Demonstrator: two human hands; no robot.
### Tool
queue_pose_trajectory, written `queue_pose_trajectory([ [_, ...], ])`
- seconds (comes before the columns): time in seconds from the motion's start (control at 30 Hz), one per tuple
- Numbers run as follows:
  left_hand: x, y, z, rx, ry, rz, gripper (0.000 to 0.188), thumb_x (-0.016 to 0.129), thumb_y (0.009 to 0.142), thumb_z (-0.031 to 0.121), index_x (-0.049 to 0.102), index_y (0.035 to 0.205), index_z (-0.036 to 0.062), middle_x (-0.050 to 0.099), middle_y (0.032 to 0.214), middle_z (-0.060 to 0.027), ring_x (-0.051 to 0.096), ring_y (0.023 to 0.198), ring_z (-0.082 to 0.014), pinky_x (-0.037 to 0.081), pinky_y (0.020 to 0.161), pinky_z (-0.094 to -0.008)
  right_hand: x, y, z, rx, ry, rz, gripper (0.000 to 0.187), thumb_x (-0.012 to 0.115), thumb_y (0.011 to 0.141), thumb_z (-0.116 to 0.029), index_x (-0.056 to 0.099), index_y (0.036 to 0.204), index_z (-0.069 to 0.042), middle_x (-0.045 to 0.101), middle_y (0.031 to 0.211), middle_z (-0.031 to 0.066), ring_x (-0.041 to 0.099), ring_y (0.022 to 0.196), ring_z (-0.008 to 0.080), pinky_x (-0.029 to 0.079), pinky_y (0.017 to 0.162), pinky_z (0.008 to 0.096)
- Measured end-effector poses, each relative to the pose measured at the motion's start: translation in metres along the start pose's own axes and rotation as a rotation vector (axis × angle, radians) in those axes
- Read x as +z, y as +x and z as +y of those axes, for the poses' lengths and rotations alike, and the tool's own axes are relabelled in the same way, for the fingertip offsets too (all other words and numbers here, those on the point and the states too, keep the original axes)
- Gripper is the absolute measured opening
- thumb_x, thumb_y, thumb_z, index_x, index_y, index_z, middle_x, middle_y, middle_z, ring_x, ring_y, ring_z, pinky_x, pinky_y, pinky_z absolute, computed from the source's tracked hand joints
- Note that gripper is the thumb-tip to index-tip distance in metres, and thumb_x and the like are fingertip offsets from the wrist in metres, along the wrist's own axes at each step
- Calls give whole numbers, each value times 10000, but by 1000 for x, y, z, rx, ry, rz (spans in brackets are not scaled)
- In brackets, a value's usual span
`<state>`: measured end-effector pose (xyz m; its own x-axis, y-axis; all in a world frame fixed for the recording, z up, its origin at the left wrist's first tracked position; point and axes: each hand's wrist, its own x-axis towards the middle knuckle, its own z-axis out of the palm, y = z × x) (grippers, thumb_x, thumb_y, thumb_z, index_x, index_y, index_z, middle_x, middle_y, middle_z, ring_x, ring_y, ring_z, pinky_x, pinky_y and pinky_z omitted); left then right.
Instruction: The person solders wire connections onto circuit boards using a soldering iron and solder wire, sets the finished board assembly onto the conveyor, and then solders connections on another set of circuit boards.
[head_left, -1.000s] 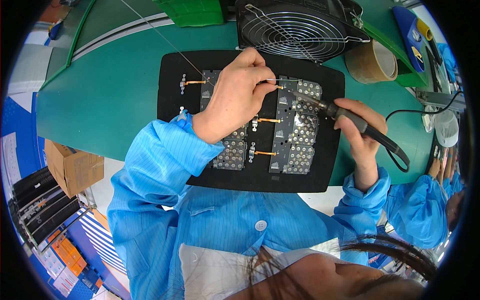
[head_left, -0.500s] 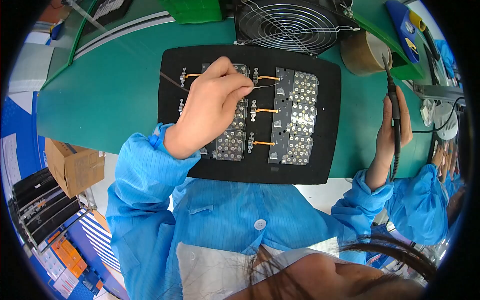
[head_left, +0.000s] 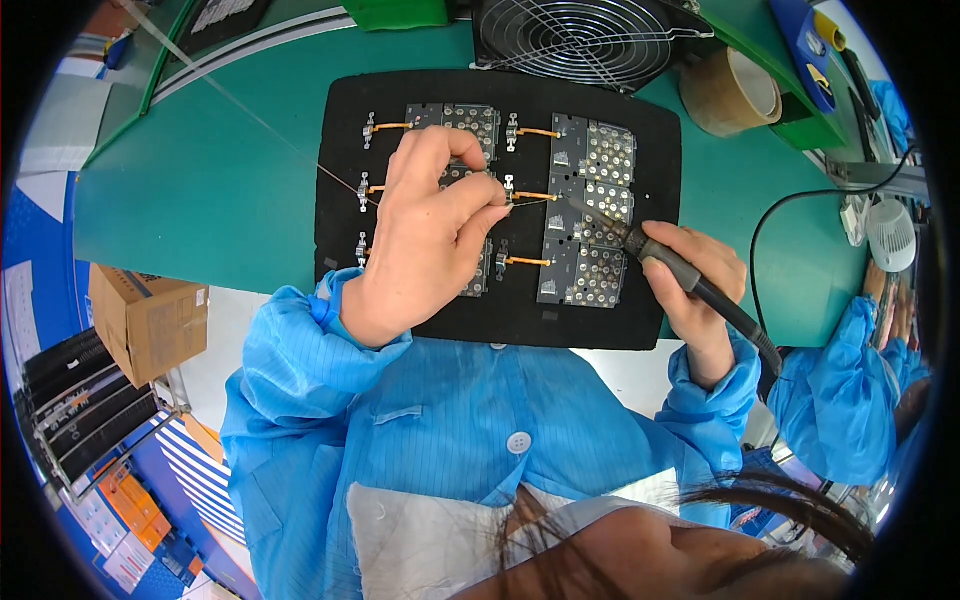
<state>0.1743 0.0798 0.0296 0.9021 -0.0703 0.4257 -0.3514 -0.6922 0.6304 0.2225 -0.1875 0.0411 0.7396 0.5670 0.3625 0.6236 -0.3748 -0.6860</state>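
My left hand (head_left: 425, 235) pinches a thin solder wire (head_left: 531, 203) over the left column of circuit boards, partly covering them. The wire's free end reaches the middle board (head_left: 606, 203) of the right column, where a short orange ribbon (head_left: 535, 195) with a small metal connector joins its left edge. In my right hand (head_left: 705, 275) is a soldering iron (head_left: 733, 316), its grip between thumb and fingers. Its tip points left and down onto that same board, close to the wire end. All the boards lie on a black mat (head_left: 655, 180).
A black fan with a wire guard (head_left: 580, 45) stands behind the mat. Beside it are a roll of brown tape (head_left: 720, 95) and a green bin (head_left: 805, 140). The iron's black cable (head_left: 755, 240) loops at the right. Another person's blue sleeve (head_left: 830, 390) is at the far right.
My right hand has brought the soldering iron in from the right, down onto the middle board. The solder end in my left hand has shifted from the top board to the middle one.
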Motion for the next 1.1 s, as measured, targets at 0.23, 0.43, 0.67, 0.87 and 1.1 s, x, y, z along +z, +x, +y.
queue_pose_trajectory([
  [0.23,1,0,2,21,-16,-4,142,727,675,-17,640,781,17,510,983,-109,503,912,-298,418,771,-388,6,-5,7,7,57,3,278,724,791,-149,667,1006,18,648,700,133,634,577,216,476,523,285],
  [0.43,4,3,3,12,3,-14,162,737,665,-40,649,784,26,512,956,-94,525,918,-265,446,750,-350,6,-5,8,-14,63,-3,278,721,792,-148,665,1003,24,651,706,136,641,578,218,484,529,285],
  [0.67,13,7,2,57,7,-24,140,719,682,-35,638,788,9,520,982,-98,522,932,-277,423,777,-368,7,-4,9,-43,61,11,270,720,786,-144,666,989,26,649,699,133,639,573,220,482,526,287],
  [0.87,18,7,7,-42,-122,-84,140,699,725,-42,600,816,-1,511,971,-116,563,828,-284,465,690,-366,7,-4,10,-41,59,8,264,717,786,-139,667,987,25,647,693,128,636,566,215,477,519,283],
  [1.1,24,12,-1,-109,-141,-121,168,709,740,-41,610,874,-16,499,933,-107,560,729,-230,470,659,-348,8,-3,12,-54,48,26,266,718,790,-141,668,993,24,648,698,127,626,556,205,469,511,275],
])
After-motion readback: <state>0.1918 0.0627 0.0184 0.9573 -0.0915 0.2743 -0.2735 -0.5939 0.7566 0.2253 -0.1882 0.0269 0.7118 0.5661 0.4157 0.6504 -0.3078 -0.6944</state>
